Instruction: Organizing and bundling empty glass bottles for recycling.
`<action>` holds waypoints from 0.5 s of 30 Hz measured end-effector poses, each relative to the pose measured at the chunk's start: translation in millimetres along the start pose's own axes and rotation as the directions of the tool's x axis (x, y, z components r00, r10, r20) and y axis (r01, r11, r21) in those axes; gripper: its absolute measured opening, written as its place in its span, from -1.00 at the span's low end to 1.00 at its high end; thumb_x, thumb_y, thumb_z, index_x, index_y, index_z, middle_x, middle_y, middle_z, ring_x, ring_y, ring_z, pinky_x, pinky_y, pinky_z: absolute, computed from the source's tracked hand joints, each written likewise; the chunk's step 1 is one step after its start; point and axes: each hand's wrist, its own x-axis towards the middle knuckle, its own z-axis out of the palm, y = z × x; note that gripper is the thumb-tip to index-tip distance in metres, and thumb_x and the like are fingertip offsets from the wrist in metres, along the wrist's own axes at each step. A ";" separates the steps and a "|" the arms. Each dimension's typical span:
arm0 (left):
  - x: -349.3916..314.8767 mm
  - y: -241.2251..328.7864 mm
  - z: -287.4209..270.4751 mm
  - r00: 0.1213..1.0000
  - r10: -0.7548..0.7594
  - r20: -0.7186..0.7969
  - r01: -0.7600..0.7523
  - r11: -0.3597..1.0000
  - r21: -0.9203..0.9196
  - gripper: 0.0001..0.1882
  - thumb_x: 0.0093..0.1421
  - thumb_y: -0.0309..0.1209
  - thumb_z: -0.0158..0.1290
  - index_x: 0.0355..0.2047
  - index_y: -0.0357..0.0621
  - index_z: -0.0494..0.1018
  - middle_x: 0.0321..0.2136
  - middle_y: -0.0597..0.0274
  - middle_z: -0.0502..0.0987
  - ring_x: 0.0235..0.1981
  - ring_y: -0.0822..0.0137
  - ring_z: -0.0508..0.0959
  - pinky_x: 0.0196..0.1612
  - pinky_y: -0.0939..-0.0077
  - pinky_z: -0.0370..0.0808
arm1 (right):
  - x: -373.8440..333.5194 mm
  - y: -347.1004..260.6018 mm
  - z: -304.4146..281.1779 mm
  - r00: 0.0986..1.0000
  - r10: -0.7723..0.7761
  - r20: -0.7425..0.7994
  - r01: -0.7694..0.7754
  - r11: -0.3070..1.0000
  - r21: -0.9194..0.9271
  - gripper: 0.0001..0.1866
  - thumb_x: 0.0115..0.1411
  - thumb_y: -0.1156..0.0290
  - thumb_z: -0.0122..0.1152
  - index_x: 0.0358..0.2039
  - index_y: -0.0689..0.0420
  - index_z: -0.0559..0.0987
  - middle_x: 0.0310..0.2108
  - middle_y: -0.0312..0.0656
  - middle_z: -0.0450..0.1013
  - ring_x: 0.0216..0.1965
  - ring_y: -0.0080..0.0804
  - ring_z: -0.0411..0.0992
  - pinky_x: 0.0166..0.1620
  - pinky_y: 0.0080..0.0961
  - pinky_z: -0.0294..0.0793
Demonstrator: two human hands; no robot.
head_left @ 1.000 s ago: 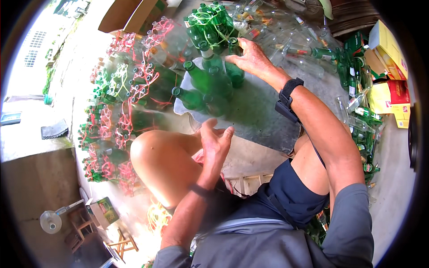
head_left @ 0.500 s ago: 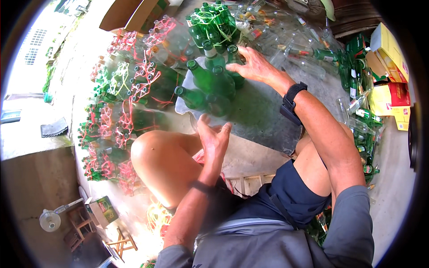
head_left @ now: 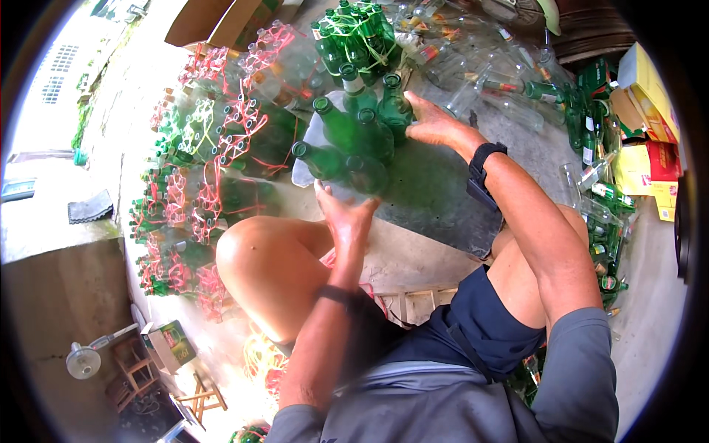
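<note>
Several green glass bottles (head_left: 336,125) stand in a tight cluster on a grey slab (head_left: 450,203) in front of me. My left hand (head_left: 346,218) is at the near side of the cluster, its thumb and fingers spread against the lower parts of the nearest bottles. At the far right of the group, my right hand (head_left: 439,124) reaches a green bottle (head_left: 394,109) with thumb and fingers apart, seemingly touching its side. Neither hand is closed round a bottle. A dark strap with a device (head_left: 481,173) sits on my right wrist.
Tied bundles of bottles with pink and green cord (head_left: 221,140) line the left. Beyond the slab stands another tied green bundle (head_left: 354,40). Loose clear bottles (head_left: 509,111) lie to the right, near yellow cardboard boxes (head_left: 635,166). A fan (head_left: 83,362) is at lower left.
Both hands have moved in to the bottle cluster: the left forward to the near bottles, the right down and nearer along the right-hand bottle. The bottles have hardly shifted.
</note>
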 end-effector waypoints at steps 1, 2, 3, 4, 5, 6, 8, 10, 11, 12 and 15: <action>1.7 -1.1 0.2 1.000 0.001 0.002 -0.001 1.000 -0.001 0.38 -0.11 -0.50 0.50 0.53 -0.26 -0.28 0.44 -0.31 0.05 0.20 -0.17 0.51 0.08 0.18 0.61 | 0.8 2.4 1.1 1.000 0.000 0.002 0.000 1.000 0.001 -0.17 0.04 0.46 0.26 0.36 0.34 0.28 0.26 0.18 0.41 0.34 -0.07 0.34 0.36 -0.34 0.31; 3.5 -3.1 0.6 1.000 -0.020 -0.001 0.020 1.000 -0.004 0.40 -0.11 -0.52 0.49 0.53 -0.25 -0.30 0.45 -0.32 0.05 0.21 -0.18 0.50 0.10 0.17 0.61 | 0.8 1.8 2.9 1.000 -0.007 -0.009 0.007 1.000 0.007 -0.20 0.03 0.48 0.25 0.34 0.33 0.30 0.23 0.16 0.43 0.32 -0.09 0.35 0.34 -0.34 0.33; 5.2 -5.1 0.5 0.999 -0.042 -0.003 0.042 0.999 -0.008 0.41 -0.12 -0.54 0.49 0.53 -0.25 -0.33 0.45 -0.32 0.04 0.22 -0.19 0.49 0.11 0.17 0.61 | 1.1 0.0 4.6 1.000 -0.013 -0.021 0.013 1.000 0.014 -0.22 0.02 0.51 0.23 0.32 0.31 0.32 0.20 0.14 0.45 0.30 -0.11 0.37 0.33 -0.34 0.34; 7.2 -7.0 0.1 0.999 -0.044 -0.007 0.044 0.999 -0.007 0.41 -0.12 -0.54 0.49 0.53 -0.25 -0.33 0.45 -0.32 0.04 0.22 -0.19 0.49 0.11 0.17 0.61 | 3.8 -0.5 5.3 1.000 -0.015 -0.017 0.015 1.000 0.015 -0.22 0.02 0.51 0.23 0.32 0.31 0.32 0.20 0.14 0.45 0.30 -0.11 0.37 0.33 -0.34 0.34; 8.3 -7.0 3.6 1.000 -0.007 0.003 0.007 1.000 -0.013 0.43 -0.13 -0.56 0.50 0.53 -0.23 -0.34 0.45 -0.31 0.04 0.23 -0.18 0.48 0.11 0.17 0.62 | 5.8 5.7 2.5 1.000 -0.009 -0.009 0.009 1.000 0.011 -0.22 0.01 0.51 0.22 0.32 0.32 0.32 0.21 0.14 0.45 0.30 -0.11 0.37 0.33 -0.34 0.33; 8.4 -7.2 6.7 1.000 0.012 0.011 -0.011 1.000 -0.017 0.44 -0.14 -0.56 0.50 0.53 -0.22 -0.35 0.45 -0.31 0.04 0.23 -0.18 0.48 0.12 0.17 0.62 | 7.4 11.8 1.2 1.000 -0.003 -0.001 0.003 1.000 0.006 -0.21 0.00 0.52 0.21 0.32 0.33 0.33 0.21 0.15 0.45 0.30 -0.11 0.37 0.34 -0.34 0.33; 8.2 -8.0 8.9 1.000 0.012 0.019 -0.011 1.000 -0.015 0.45 -0.15 -0.57 0.50 0.53 -0.19 -0.37 0.44 -0.31 0.04 0.24 -0.16 0.48 0.11 0.18 0.63 | 9.7 18.4 6.1 0.998 -0.020 -0.053 0.020 1.000 -0.001 -0.25 0.00 0.55 0.20 0.30 0.24 0.36 0.15 0.12 0.50 0.24 -0.10 0.43 0.26 -0.32 0.39; 8.7 -8.8 8.5 1.000 -0.007 0.021 0.007 1.000 -0.008 0.46 -0.15 -0.57 0.50 0.53 -0.17 -0.38 0.43 -0.31 0.04 0.24 -0.14 0.48 0.10 0.19 0.64 | 10.6 21.5 9.4 0.994 -0.041 -0.103 0.041 0.999 -0.007 -0.27 0.01 0.59 0.19 0.28 0.15 0.40 0.08 0.10 0.55 0.18 -0.10 0.49 0.19 -0.30 0.46; 8.9 -10.3 8.3 1.000 0.011 0.018 -0.011 1.000 -0.012 0.47 -0.16 -0.58 0.51 0.52 -0.16 -0.38 0.42 -0.30 0.04 0.23 -0.12 0.49 0.10 0.20 0.65 | 8.9 17.8 9.8 0.994 -0.025 -0.104 0.023 1.000 -0.018 -0.28 0.01 0.59 0.18 0.28 0.15 0.41 0.09 0.11 0.55 0.19 -0.08 0.49 0.19 -0.30 0.45; 9.3 -11.7 8.3 1.000 0.019 0.018 -0.019 1.000 -0.014 0.47 -0.16 -0.58 0.51 0.52 -0.16 -0.39 0.42 -0.29 0.04 0.22 -0.11 0.49 0.09 0.21 0.65 | 7.8 13.9 9.6 0.994 -0.009 -0.105 0.006 1.000 -0.029 -0.29 0.01 0.59 0.18 0.27 0.15 0.41 0.10 0.12 0.54 0.19 -0.07 0.49 0.20 -0.29 0.45; 12.2 -16.4 9.3 1.000 0.025 0.017 -0.024 0.999 -0.034 0.49 -0.18 -0.59 0.52 0.51 -0.18 -0.40 0.40 -0.26 0.06 0.20 -0.08 0.51 0.09 0.23 0.65 | 6.1 6.7 7.5 0.995 -0.001 -0.095 -0.003 0.999 -0.047 -0.30 0.01 0.60 0.17 0.26 0.16 0.42 0.12 0.14 0.53 0.22 -0.02 0.47 0.21 -0.27 0.44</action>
